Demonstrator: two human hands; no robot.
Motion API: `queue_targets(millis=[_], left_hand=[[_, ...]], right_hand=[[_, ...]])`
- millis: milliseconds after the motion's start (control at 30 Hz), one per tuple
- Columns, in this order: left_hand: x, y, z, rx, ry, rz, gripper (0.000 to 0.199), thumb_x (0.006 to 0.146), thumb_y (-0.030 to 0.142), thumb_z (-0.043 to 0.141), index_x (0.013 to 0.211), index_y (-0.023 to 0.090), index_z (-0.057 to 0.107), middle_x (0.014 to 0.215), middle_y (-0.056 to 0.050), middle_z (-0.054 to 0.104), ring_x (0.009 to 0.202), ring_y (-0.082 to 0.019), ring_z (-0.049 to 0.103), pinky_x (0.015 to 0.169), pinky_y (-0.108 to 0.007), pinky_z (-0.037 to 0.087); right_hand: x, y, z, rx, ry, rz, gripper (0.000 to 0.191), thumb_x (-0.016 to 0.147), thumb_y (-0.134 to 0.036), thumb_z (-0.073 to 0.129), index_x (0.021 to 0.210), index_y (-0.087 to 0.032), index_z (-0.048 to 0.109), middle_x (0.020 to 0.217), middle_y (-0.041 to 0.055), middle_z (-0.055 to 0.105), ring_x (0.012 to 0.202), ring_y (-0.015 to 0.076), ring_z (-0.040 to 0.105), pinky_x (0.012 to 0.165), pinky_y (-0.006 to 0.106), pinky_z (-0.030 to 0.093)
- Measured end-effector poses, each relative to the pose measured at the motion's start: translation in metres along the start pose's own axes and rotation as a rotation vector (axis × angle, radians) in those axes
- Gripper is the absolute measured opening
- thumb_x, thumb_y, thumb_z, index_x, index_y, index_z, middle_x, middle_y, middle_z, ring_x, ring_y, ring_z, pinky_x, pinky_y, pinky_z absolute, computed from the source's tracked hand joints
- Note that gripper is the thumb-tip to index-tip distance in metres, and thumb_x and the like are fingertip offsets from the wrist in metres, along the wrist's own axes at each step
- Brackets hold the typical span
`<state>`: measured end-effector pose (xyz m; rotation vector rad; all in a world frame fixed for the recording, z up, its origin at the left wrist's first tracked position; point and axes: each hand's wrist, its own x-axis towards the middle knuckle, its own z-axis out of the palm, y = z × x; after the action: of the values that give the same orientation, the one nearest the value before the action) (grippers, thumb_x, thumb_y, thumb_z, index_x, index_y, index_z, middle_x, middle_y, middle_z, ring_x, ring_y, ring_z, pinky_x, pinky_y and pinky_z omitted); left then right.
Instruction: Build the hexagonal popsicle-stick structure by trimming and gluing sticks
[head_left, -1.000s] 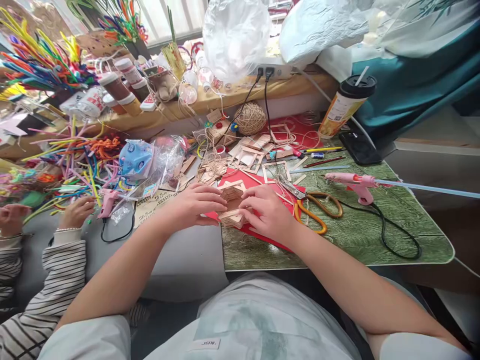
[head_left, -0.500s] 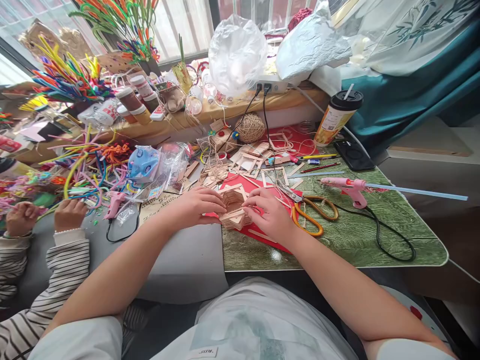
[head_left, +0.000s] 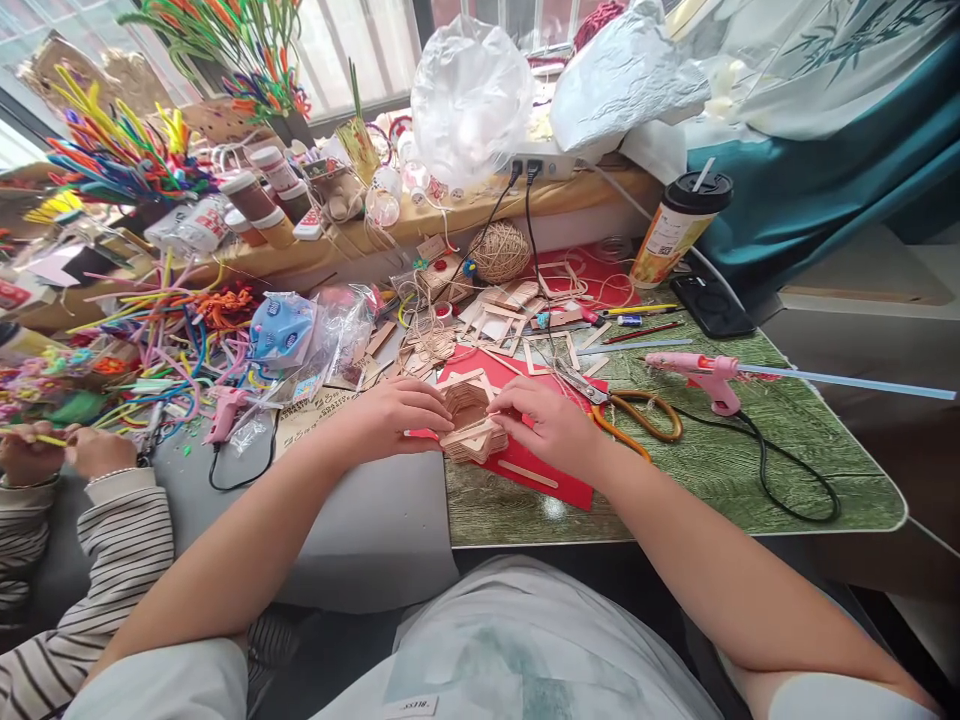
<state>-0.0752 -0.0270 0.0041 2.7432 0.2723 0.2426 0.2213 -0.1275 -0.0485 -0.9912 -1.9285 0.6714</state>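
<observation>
A small many-sided box of stacked craft sticks [head_left: 474, 446] sits on red paper [head_left: 559, 478] in front of me. My left hand [head_left: 391, 420] curls its fingers against the box's left side and rim. At the right rim, my right hand [head_left: 546, 425] pinches the end of a craft stick [head_left: 478, 432] lying across the front edge of the box. The fingertips partly cover that stick. Orange-handled scissors [head_left: 645, 415] lie just right of my right hand. A loose craft stick [head_left: 528, 474] rests on the paper nearby.
A pink glue gun [head_left: 712, 377] with a long glue stick and black cord lies at right. Behind are loose sticks, a twine ball [head_left: 500, 252], a drink cup [head_left: 679, 230] and a phone [head_left: 712, 305]. At left, another person's hands [head_left: 97, 452] hold a yellow pipe cleaner.
My right hand has shifted slightly right along the rim, and the stick now lies more along the front edge. The other person's hands have moved left and closer together.
</observation>
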Motion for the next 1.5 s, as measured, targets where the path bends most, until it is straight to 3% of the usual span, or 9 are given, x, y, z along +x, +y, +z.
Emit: queue_targets(millis=[167, 367, 667, 833, 1067, 1300, 1500], left_hand=[[-0.001, -0.003, 0.001, 0.005, 0.007, 0.013, 0.029, 0.098, 0.037, 0.077, 0.126, 0.028, 0.080, 0.118, -0.010, 0.083, 0.122, -0.026, 0.073, 0.107, -0.039, 0.056], [0.001, -0.002, -0.001, -0.020, 0.008, 0.021, 0.027, 0.098, 0.035, 0.077, 0.124, 0.027, 0.080, 0.118, -0.010, 0.083, 0.121, -0.026, 0.073, 0.107, -0.040, 0.055], [-0.001, -0.003, 0.000, -0.007, 0.004, 0.022, 0.030, 0.099, 0.030, 0.076, 0.128, 0.029, 0.077, 0.122, -0.007, 0.082, 0.121, -0.025, 0.072, 0.106, -0.040, 0.056], [0.000, 0.000, -0.002, -0.009, -0.002, 0.008, 0.031, 0.098, 0.030, 0.077, 0.129, 0.031, 0.077, 0.122, -0.006, 0.082, 0.121, -0.026, 0.073, 0.107, -0.042, 0.057], [-0.001, 0.001, -0.003, -0.014, 0.010, 0.016, 0.039, 0.096, 0.026, 0.079, 0.134, 0.031, 0.074, 0.122, -0.006, 0.082, 0.123, -0.026, 0.072, 0.105, -0.042, 0.059], [0.004, 0.003, -0.003, -0.021, 0.009, 0.011, 0.033, 0.096, 0.026, 0.079, 0.129, 0.031, 0.076, 0.119, -0.006, 0.082, 0.119, -0.026, 0.073, 0.101, -0.043, 0.060], [0.004, 0.007, -0.005, -0.002, -0.014, -0.002, 0.036, 0.096, 0.027, 0.078, 0.131, 0.030, 0.072, 0.123, -0.007, 0.080, 0.120, -0.026, 0.072, 0.104, -0.044, 0.058]], right_hand=[[0.001, 0.005, -0.011, 0.006, -0.082, -0.029, 0.019, 0.104, -0.017, 0.058, 0.113, -0.024, 0.074, 0.107, 0.0064, 0.071, 0.101, 0.0208, 0.069, 0.093, 0.038, 0.058], [-0.009, 0.015, -0.008, 0.046, -0.020, 0.008, 0.022, 0.103, -0.014, 0.057, 0.110, -0.023, 0.075, 0.107, 0.0072, 0.072, 0.103, 0.0210, 0.069, 0.090, 0.038, 0.058], [-0.022, 0.014, 0.005, 0.190, 0.116, 0.132, 0.011, 0.098, -0.017, 0.067, 0.102, -0.023, 0.074, 0.099, 0.0042, 0.069, 0.073, 0.0142, 0.057, 0.065, 0.030, 0.048], [-0.022, 0.016, 0.008, 0.206, 0.121, 0.150, 0.006, 0.097, -0.028, 0.076, 0.102, -0.024, 0.075, 0.099, 0.0037, 0.069, 0.076, 0.0148, 0.057, 0.068, 0.031, 0.048], [-0.021, 0.019, 0.010, 0.197, 0.138, 0.112, 0.005, 0.099, -0.027, 0.074, 0.103, -0.024, 0.075, 0.101, 0.0041, 0.072, 0.085, 0.0165, 0.063, 0.074, 0.032, 0.052], [-0.025, 0.019, 0.009, 0.165, 0.157, 0.076, 0.006, 0.101, -0.026, 0.072, 0.105, -0.023, 0.075, 0.104, 0.0056, 0.072, 0.091, 0.0178, 0.066, 0.077, 0.032, 0.055], [-0.027, 0.022, 0.014, 0.162, 0.167, 0.078, 0.007, 0.101, -0.025, 0.071, 0.107, -0.024, 0.074, 0.100, 0.0047, 0.072, 0.086, 0.0171, 0.064, 0.076, 0.033, 0.054]])
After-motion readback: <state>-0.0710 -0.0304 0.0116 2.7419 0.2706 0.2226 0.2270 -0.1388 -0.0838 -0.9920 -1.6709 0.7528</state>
